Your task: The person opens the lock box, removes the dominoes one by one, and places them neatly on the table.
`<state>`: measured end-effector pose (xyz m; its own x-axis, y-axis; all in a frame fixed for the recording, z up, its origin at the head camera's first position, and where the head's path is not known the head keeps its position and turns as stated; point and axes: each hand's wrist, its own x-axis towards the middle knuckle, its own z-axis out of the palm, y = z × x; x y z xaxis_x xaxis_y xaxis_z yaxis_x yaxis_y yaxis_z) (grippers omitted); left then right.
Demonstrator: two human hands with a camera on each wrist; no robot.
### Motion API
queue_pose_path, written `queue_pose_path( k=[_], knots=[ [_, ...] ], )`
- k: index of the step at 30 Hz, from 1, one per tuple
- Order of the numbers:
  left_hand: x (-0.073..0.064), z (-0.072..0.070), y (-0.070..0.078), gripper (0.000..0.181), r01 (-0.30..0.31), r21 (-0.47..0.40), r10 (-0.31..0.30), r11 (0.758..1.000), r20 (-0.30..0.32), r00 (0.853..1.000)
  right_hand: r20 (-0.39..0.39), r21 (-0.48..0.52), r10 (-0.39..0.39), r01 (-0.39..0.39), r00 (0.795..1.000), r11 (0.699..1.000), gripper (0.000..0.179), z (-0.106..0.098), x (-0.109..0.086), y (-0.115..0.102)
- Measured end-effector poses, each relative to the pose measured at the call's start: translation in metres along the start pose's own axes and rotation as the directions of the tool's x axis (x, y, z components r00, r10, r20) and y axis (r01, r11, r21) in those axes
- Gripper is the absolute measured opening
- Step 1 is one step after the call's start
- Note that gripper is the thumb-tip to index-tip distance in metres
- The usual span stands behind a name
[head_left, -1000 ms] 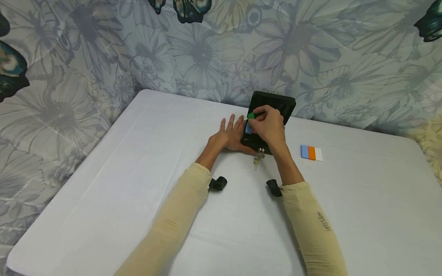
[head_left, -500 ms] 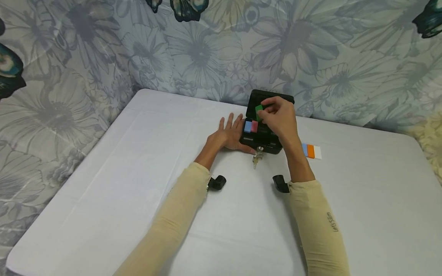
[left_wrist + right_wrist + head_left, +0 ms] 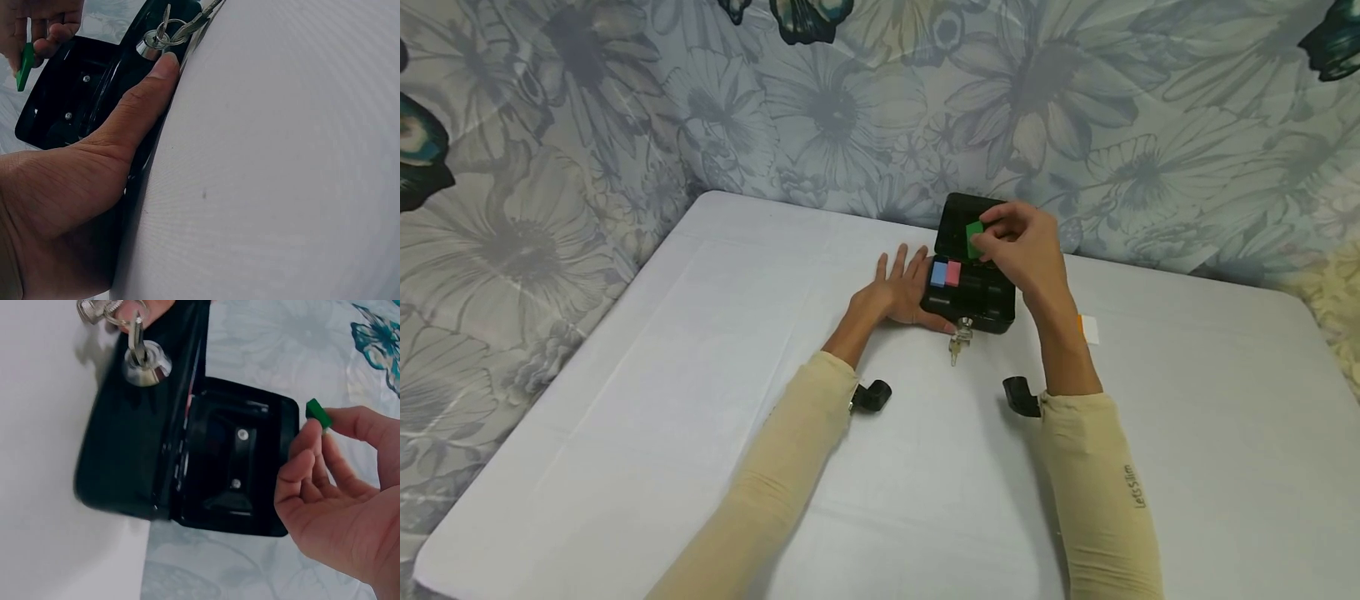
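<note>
A small black lockable box lies with its lid raised at the back. Inside, at the left end, a light blue block and a pink block sit side by side. My left hand rests against the box's left side, fingers spread straight; its thumb lies along the front, its tip beside the lock. Between thumb and fingertips, my right hand pinches a flat green block in front of the lid, above the box's rear.
Keys on a ring hang from the front lock. Right of the box, a white block and an orange sliver show past my right forearm. The white table meets a floral cloth wall behind.
My right hand has moved right and slightly up with the green block, uncovering the blue and pink blocks. Its forearm now covers the loose blue block at right. My left hand stays put.
</note>
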<state>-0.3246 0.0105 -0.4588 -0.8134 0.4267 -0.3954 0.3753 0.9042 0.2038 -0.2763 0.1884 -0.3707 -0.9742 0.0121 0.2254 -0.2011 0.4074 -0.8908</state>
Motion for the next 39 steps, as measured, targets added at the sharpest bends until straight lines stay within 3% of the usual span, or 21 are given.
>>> queue_pose_path(
  k=[3, 11, 23, 32, 39],
  knots=[
    [0.004, 0.001, -0.001, 0.133, 0.005, -0.007, -0.005, 1.000, 0.002, 1.000, 0.013, -0.017, 0.014, -0.014, 1.000, 1.000, 0.023, -0.007, -0.001, -0.002],
    [-0.009, -0.004, 0.003, 0.128, 0.005, 0.002, -0.005, 1.000, -0.011, 1.000, 0.029, -0.055, 0.061, -0.060, 0.998, 0.997, 0.025, -0.031, -0.001, -0.005],
    [-0.009, -0.003, 0.005, 0.127, 0.013, 0.001, -0.013, 1.000, -0.027, 1.000, 0.045, -0.081, 0.102, -0.098, 0.994, 0.992, 0.021, -0.064, -0.003, 0.001],
    [-0.018, -0.007, 0.006, 0.126, -0.011, -0.019, 0.011, 1.000, -0.035, 0.999, 0.058, -0.134, 0.125, -0.117, 0.990, 0.984, 0.022, -0.075, -0.006, 0.002],
    [-0.015, -0.004, 0.006, 0.126, 0.008, -0.005, -0.008, 1.000, -0.034, 0.999, 0.060, -0.167, 0.139, -0.128, 0.988, 0.978, 0.025, -0.082, -0.007, 0.003]
  ],
)
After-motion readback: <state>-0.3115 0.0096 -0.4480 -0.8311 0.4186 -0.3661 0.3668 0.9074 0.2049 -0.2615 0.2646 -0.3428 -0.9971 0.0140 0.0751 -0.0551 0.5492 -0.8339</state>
